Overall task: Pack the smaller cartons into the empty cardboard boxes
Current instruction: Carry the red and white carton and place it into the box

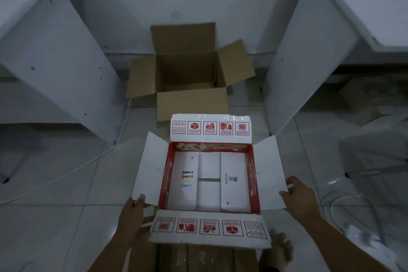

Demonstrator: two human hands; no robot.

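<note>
A white carton (268,168) with red print stands open on the floor below me, all flaps spread. Inside lie white smaller cartons (208,181) side by side, filling the bottom. My left hand (132,216) grips the near corner of the left flap. My right hand (300,196) holds the outer edge of the right flap. Beyond it, against the wall, an empty brown cardboard box (187,73) stands open with its flaps out.
White cabinet panels (66,68) stand left and right (309,62) of the brown box. A white cable (66,174) crosses the tiled floor at left; more cables (353,216) lie at right. A foot (279,252) and another brown box (194,258) sit at the bottom edge.
</note>
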